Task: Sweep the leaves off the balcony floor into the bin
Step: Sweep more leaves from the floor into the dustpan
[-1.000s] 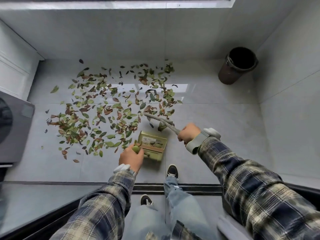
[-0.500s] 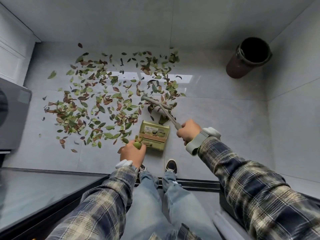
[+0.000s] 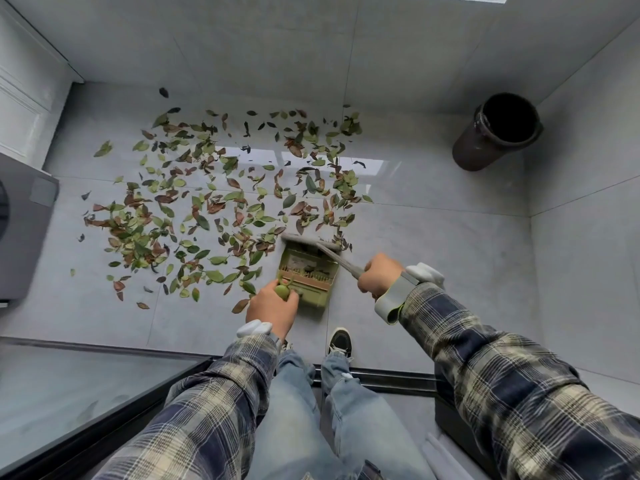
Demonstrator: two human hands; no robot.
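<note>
drawing the brush [image 3: 306, 239], gripped in the right hand [image 3: 379, 276], in short strokes toward the dustpan [image 3: 308, 275] whose handle the left hand [image 3: 272, 306] clasps seems best, since most leaves [image 3: 194, 209] lie beyond the left hand and the bin [image 3: 498, 133] stands well beyond the right.

Soft, cool daylight lights the balcony evenly, coming from above and ahead. A pale rectangular glare lies on the glossy floor [image 3: 433, 258] among the leaves [image 3: 207, 209]. Shadows are faint and diffuse; only the inside of the bin [image 3: 507, 119] is black. The brush [image 3: 308, 239] head is slightly smeared. Wide-angle distortion bows the walls [image 3: 588, 278] and stretches the plaid sleeves [image 3: 519, 393] at the lower edges.
</note>
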